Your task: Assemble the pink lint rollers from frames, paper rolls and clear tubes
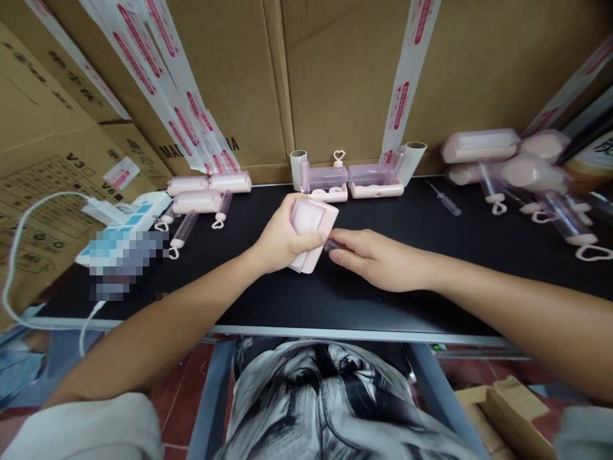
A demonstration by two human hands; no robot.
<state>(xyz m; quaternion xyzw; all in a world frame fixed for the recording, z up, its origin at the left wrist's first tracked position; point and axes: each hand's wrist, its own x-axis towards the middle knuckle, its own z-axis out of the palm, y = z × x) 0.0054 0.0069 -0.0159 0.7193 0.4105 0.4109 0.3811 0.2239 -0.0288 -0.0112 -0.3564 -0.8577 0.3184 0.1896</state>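
Observation:
My left hand [282, 236] is closed around a pale pink plastic case [313, 233] with a translucent lid, tilted above the black table. Its thumb lies across the front of the case. At the case's lower right side, my right hand [366, 255] has its thumb and fingers pinched on something small and translucent purplish, mostly hidden by the fingers. Behind the hands, two open pink cases [377, 188] with clear purple lids stand near white tubes [297, 167]. A loose screwdriver [446, 199] with a translucent handle lies to the right of them.
Pink cases and heart-ended clear tubes lie in groups at the left [196, 201] and right [481, 147]. A white power strip [127, 223] with a cable stands at the left. Large cardboard boxes [335, 76] wall off the back. The black table [383, 310] has a pale front edge.

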